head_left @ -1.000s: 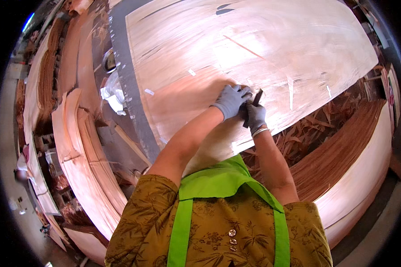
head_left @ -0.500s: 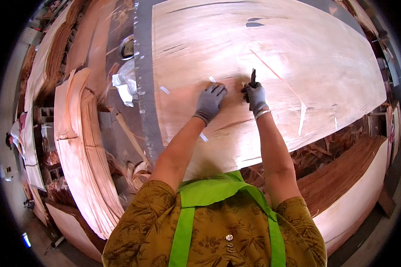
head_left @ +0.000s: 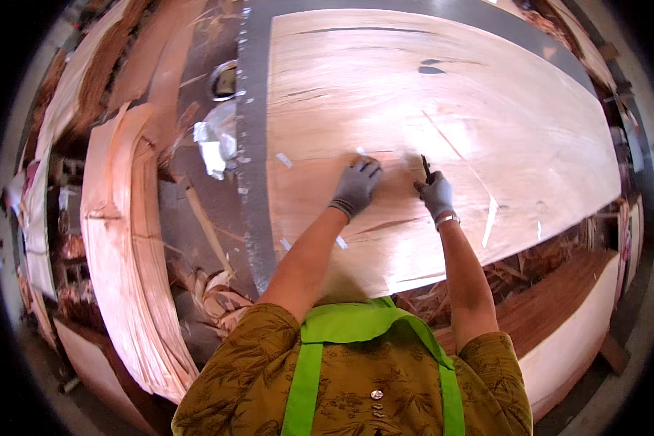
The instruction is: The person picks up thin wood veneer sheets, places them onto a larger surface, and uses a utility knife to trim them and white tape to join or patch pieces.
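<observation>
A broad sheet of pale wood veneer (head_left: 385, 80) lies on a dark grey table, with thin dark cracks in its grain. My left hand (head_left: 356, 187), in a grey glove, rests flat on it with fingers stretched out, beside a short strip of white tape (head_left: 361, 151). To its right, my gloved right hand (head_left: 436, 195) grips a narrow dark-handled tool (head_left: 426, 168), which looks like a knife. The tool's end points away from me over the veneer; whether it touches the surface I cannot tell. Further right, a long narrow slit (head_left: 443, 136) crosses the sheet.
A stack of veneer sheets (head_left: 116, 218) stands at the left, and another stack (head_left: 567, 327) at the lower right. Crumpled clear plastic (head_left: 219, 138) and a round container (head_left: 224, 80) lie left of the table edge (head_left: 254, 145). Veneer scraps (head_left: 218, 298) litter the near left.
The whole view has shifted, so the sheet sits lower and further right. The tool in my right hand now leans leftward and shows less length. My left hand stays beside the same tape.
</observation>
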A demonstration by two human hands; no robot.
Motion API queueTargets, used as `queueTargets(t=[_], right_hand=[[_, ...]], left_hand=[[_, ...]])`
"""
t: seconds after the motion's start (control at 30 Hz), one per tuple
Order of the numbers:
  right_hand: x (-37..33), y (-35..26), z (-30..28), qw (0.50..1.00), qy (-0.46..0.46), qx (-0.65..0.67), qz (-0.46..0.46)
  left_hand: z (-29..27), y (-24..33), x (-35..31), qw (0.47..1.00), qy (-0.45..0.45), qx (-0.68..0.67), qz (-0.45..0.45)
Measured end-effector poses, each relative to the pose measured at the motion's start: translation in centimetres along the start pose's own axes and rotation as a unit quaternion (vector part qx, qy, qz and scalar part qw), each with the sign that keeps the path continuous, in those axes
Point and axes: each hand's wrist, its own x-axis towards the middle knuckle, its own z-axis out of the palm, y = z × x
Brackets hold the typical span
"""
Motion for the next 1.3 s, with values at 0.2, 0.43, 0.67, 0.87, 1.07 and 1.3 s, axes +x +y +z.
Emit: queueTargets(t=[0.2, 0.43, 0.67, 0.87, 1.07, 1.3], right_hand=[[-12.0, 10.8, -6.2, 0.979, 0.091, 0.121, 0.139], [-17.7, 33.4, -12.7, 0.829, 0.190, 0.336, 0.404], [-5.1, 47.4, -17.9, 0.806, 0.250, 0.324, 0.426], [2.3, 53.5, -25.3, 0.722, 0.292, 0.497, 0.383], [7.9, 58.6, -30.2, 0.696, 0.292, 0.550, 0.358], [8.9, 61.5, -31.9, 0.765, 0.287, 0.499, 0.288]], left_hand=[[1.0, -1.2, -1.0, 0.999, 0.020, 0.029, -0.001], [0.9, 2.0, 0.3, 0.991, -0.054, 0.119, -0.034], [1.7, -0.9, -1.4, 0.949, -0.038, 0.297, -0.101], [5.9, 16.9, 1.0, 0.977, -0.060, -0.022, -0.205], [12.7, 34.2, -2.5, 0.592, -0.339, -0.543, -0.490], [18.5, 34.9, -5.2, 0.456, -0.148, -0.685, -0.548]])
